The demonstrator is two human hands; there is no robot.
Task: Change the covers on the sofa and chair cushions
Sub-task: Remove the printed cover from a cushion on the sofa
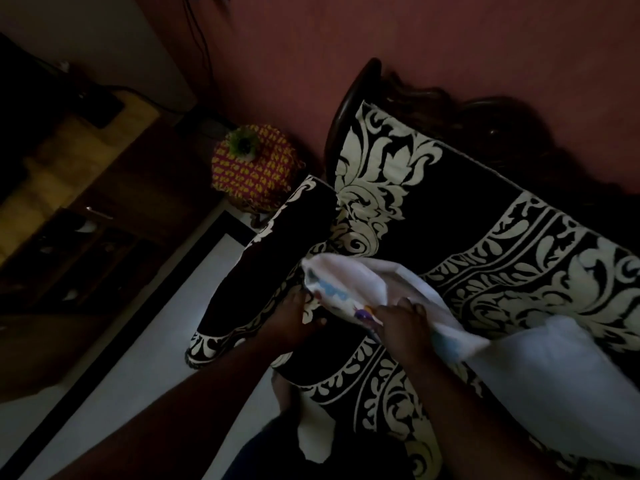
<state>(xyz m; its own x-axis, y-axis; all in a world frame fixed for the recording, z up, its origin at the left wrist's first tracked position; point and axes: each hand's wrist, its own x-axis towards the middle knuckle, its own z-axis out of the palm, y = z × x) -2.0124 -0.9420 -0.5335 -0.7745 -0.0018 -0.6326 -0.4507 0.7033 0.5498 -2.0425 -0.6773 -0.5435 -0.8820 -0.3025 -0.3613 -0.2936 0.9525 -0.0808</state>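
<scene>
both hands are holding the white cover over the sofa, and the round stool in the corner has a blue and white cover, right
Not quite. The head view shows the round stool in a red and yellow patterned cover, not blue and white. The rest holds: the left hand and the right hand both grip the white cover over the black and cream sofa.

No writing, label or number is legible anywhere; the frame is dim and shows only patterned fabric.

Patterned round stool (254, 168) by red wall (415, 46) (plant atop); wooden cabinet (86, 209) left.
</scene>
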